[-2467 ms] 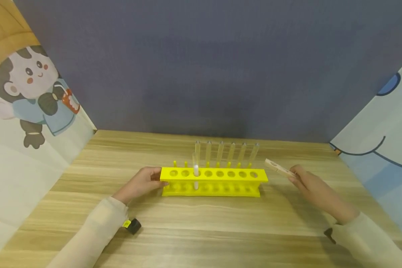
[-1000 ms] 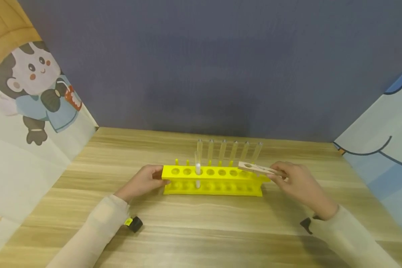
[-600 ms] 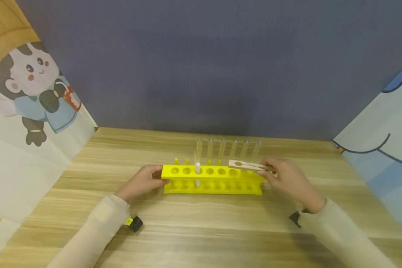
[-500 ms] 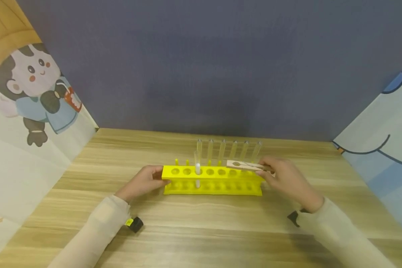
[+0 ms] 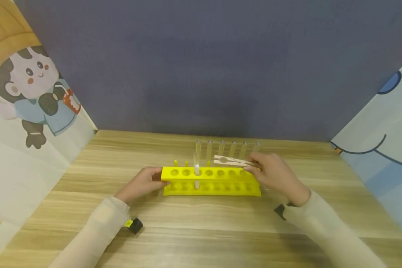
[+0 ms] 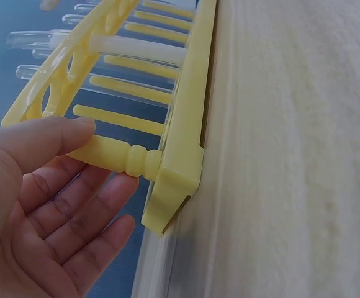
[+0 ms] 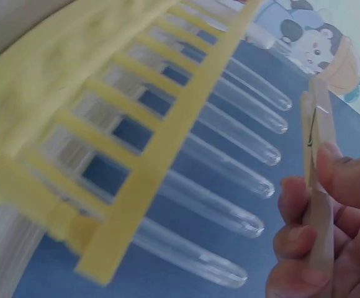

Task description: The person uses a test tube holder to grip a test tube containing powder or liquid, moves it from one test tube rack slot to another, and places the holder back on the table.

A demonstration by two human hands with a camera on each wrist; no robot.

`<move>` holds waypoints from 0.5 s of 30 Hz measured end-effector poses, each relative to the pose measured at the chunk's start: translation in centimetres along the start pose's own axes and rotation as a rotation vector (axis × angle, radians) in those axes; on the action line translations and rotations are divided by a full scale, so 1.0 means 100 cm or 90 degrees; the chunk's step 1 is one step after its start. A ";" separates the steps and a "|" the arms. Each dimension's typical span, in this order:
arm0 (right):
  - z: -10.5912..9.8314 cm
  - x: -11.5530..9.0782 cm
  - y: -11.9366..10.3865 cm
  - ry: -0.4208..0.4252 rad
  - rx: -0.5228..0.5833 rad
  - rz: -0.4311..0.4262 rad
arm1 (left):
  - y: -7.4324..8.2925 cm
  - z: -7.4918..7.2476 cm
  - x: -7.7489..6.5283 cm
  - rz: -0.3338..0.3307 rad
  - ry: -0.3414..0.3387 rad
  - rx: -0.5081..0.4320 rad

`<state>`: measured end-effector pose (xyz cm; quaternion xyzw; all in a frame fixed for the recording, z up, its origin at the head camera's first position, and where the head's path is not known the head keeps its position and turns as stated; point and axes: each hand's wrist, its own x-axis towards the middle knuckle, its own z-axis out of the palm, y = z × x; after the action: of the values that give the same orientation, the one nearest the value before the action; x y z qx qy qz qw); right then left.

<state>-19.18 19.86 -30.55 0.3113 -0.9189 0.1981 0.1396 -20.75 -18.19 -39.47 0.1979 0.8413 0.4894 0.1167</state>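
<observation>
My left hand (image 5: 140, 185) grips the left end of a yellow test tube rack (image 5: 178, 177). In the left wrist view its thumb (image 6: 56, 138) and fingers are at the rack's end post (image 6: 105, 153). A test tube with white contents (image 5: 197, 170) stands upright in the third hole from the left. Several empty test tubes (image 5: 210, 150) sit upside down on the pegs along the back. My right hand (image 5: 275, 175) holds a wooden test tube clamp (image 5: 225, 160) by its handle, above the rack's right half. Its tip points left, with nothing between its jaws.
The rack stands on a wood-grain table (image 5: 194, 230). Behind rises a dark blue-grey panel (image 5: 201, 74). Cartoon-printed white sheets (image 5: 16, 156) flank both sides. A small black device with a yellow label (image 5: 134, 225) shows by the left sleeve (image 5: 104, 219).
My right hand has carried the wooden clamp leftward, from beyond the rack's right end to over its right half. The left hand keeps its grip on the rack, which stays in place.
</observation>
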 end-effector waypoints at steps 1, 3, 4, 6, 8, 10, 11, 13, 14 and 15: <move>0.000 0.002 -0.002 0.004 0.003 -0.002 | 0.000 0.000 0.000 0.002 0.000 0.001; 0.001 0.005 -0.005 0.008 0.008 -0.002 | 0.000 -0.001 -0.001 0.008 0.000 0.002; 0.001 0.006 -0.007 0.009 0.012 -0.002 | 0.000 -0.001 -0.001 0.011 -0.001 0.002; 0.001 0.009 -0.011 0.007 0.019 0.002 | 0.000 0.000 -0.001 0.016 0.000 0.006; 0.000 0.011 -0.014 0.001 0.025 0.008 | -0.001 0.001 0.000 0.020 0.000 0.011; 0.000 0.014 -0.017 0.000 0.033 0.013 | -0.002 0.001 0.000 0.021 0.002 0.015; 0.000 0.015 -0.018 0.001 0.036 0.015 | -0.002 0.001 0.000 0.020 0.003 0.016; -0.001 0.018 -0.021 0.006 0.040 0.018 | -0.003 0.001 0.000 0.018 0.006 0.016; -0.001 0.019 -0.022 0.009 0.041 0.020 | -0.003 0.001 0.000 0.018 0.007 0.015; -0.001 0.020 -0.022 0.008 0.041 0.023 | -0.002 0.001 0.000 0.016 0.008 0.014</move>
<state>-19.32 17.21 -29.08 0.2979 -0.9166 0.2319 0.1318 -20.74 -18.24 -39.71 0.2065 0.8449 0.4827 0.1029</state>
